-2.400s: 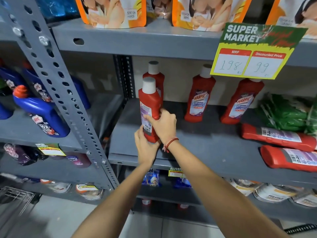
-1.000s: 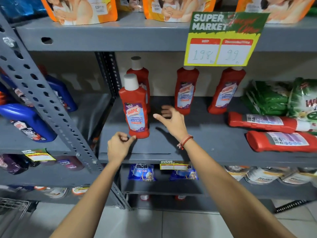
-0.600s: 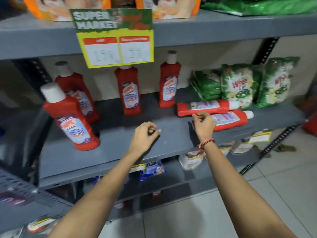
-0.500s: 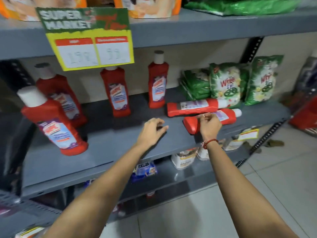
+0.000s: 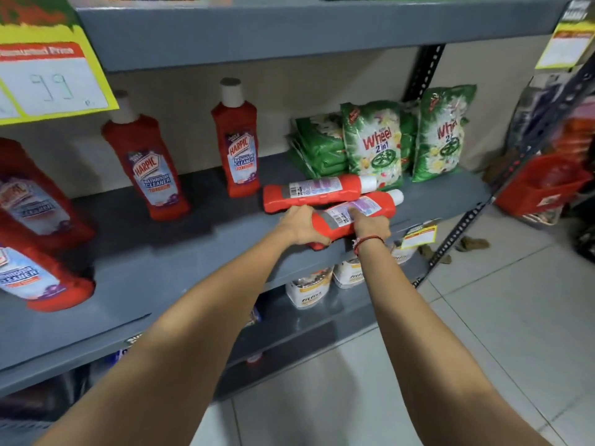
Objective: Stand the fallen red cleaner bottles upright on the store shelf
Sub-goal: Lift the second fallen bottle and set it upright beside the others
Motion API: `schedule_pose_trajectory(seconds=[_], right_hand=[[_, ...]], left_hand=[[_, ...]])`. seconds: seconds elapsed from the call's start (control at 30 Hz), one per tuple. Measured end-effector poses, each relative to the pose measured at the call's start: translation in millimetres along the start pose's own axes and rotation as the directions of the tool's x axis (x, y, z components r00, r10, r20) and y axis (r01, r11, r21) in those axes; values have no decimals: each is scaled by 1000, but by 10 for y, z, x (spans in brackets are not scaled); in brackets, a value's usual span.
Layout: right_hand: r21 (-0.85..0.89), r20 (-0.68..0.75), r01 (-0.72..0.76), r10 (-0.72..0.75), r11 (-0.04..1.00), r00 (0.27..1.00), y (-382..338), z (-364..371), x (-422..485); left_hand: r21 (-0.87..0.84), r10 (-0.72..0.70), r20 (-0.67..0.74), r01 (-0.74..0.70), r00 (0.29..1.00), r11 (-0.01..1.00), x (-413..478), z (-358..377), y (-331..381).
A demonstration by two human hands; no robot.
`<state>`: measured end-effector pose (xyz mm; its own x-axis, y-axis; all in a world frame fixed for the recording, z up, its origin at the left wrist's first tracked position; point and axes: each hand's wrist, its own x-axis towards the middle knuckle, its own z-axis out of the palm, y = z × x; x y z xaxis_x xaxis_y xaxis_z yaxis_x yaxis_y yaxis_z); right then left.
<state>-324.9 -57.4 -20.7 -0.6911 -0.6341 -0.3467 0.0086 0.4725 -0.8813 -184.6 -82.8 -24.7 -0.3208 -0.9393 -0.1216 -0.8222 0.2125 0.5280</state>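
Observation:
Two red cleaner bottles lie on their sides on the grey shelf (image 5: 167, 259). The near fallen bottle (image 5: 370, 210) is gripped by both hands: my left hand (image 5: 301, 225) wraps its base end and my right hand (image 5: 370, 225) holds its middle. Its white cap points right. The far fallen bottle (image 5: 317, 193) lies just behind it, untouched. Several red bottles stand upright: one (image 5: 238, 146) at the back centre, another (image 5: 148, 165) to its left, and two more (image 5: 29, 239) at the left edge.
Green detergent packs (image 5: 380, 140) stand at the back right of the shelf, close to the fallen bottles' caps. A yellow price sign (image 5: 48, 75) hangs from the shelf above. Pouches sit on the lower shelf. A red basket (image 5: 544, 185) is at the far right.
The view has swung right and closer. My left hand moved from the shelf surface onto the near fallen bottle's base; my right hand closed around its middle.

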Motion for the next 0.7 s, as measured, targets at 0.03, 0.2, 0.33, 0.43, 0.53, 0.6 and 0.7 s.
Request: schedule_pose_trajectory(seconds=[0.03, 0.2, 0.33, 0.43, 0.53, 0.6, 0.7], right_hand=[[35, 16, -17, 16, 999, 1000, 6, -9, -3], [173, 90, -138, 124, 975, 988, 127, -124, -43], [308, 153, -216, 175, 926, 972, 254, -140, -236], [353, 181, -248, 194, 902, 964, 317, -89, -410], [396, 195, -232, 166, 888, 967, 331, -3, -582], [389, 191, -181, 113, 903, 975, 325, 89, -666], [342, 157, -38, -18, 939, 987, 235, 229, -816]], left_hand=[[-37, -9, 3, 9, 1000, 999, -40, 16, -11], [-118, 12, 55, -6, 998, 993, -254, 26, -149], [-100, 58, 125, -45, 990, 994, -416, -79, -263], [-92, 83, 153, -69, 985, 993, -520, -189, -385], [-72, 79, 135, -70, 988, 995, -646, -281, -545], [-47, 77, 117, -72, 990, 996, -728, -326, -660], [-153, 30, 56, -21, 998, 988, -845, -410, -851]])
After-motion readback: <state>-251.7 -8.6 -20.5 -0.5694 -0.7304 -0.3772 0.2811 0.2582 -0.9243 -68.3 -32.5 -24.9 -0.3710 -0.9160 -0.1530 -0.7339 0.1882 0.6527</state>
